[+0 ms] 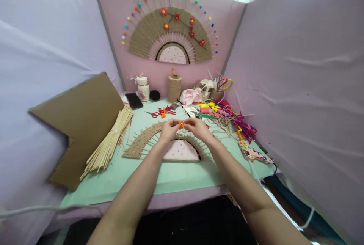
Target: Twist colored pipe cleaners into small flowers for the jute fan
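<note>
Between my two hands is a small orange flower (181,123), apparently of fuzzy craft wire. My left hand (170,129) pinches its left side, and my right hand (198,128) pinches it from the right. Under them on the table lies a half-round fan (148,139) of thin sticks, its left part woven with brown twine. A white half-disc with pink spots (182,150) forms the fan's lower centre. My hands and forearms hide some of the fan. Just beyond my hands are red-handled scissors (155,115) and red and orange craft pieces (167,112).
A bundle of sticks (109,142) and bent cardboard (82,120) stand left. Behind are a phone (134,100), bottle (143,88) and twine spool (174,88). Coloured craft wires (244,125) and a patterned glue gun (256,153) lie right. A finished fan (145,32) hangs on the back panel.
</note>
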`<state>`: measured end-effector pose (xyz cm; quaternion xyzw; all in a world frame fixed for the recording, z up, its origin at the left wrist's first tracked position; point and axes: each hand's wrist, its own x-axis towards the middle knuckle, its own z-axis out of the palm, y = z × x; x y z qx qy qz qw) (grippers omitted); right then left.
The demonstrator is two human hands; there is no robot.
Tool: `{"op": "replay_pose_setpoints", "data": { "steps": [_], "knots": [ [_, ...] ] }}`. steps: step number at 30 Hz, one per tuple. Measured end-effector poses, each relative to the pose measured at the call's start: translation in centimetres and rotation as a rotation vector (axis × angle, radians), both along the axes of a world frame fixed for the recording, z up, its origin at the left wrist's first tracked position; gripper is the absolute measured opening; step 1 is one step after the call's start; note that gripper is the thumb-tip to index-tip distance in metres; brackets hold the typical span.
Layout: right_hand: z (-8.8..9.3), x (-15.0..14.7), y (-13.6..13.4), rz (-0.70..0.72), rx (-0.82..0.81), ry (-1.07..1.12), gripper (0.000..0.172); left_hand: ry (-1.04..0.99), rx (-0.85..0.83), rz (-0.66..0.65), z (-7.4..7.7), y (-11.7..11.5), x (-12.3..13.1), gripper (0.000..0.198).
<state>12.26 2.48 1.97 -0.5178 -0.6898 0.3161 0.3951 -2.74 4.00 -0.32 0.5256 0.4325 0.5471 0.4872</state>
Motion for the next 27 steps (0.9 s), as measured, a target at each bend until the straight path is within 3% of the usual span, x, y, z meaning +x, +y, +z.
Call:
{"op": "replay_pose_setpoints", "data": {
  "steps": [12, 20, 23, 27],
  "knots": [
    [-1.2, -0.8, 1.4, -0.052, -0.061, 0.133, 0.016, 0.003, -0.005, 0.054, -0.1, 0.2, -0.1, 0.006],
    [-0.4, -1.2, 0.6, -0.090, -0.047, 0.089, 0.019, 0.022, -0.016, 0.060, 0.0, 0.2, -0.3, 0.006],
    [1.1, 1.0, -1.2, -0.125, -0.007, -0.020, 0.026, 0.012, -0.033, 0.089, 0.1, 0.3, -0.4, 0.006],
    [3.3, 8.6, -5.2, -0.251, 0.065, -0.453, 0.024, -0.027, -0.043, 0.120, 0.5, 0.4, -0.4, 0.006]
  ]
}}
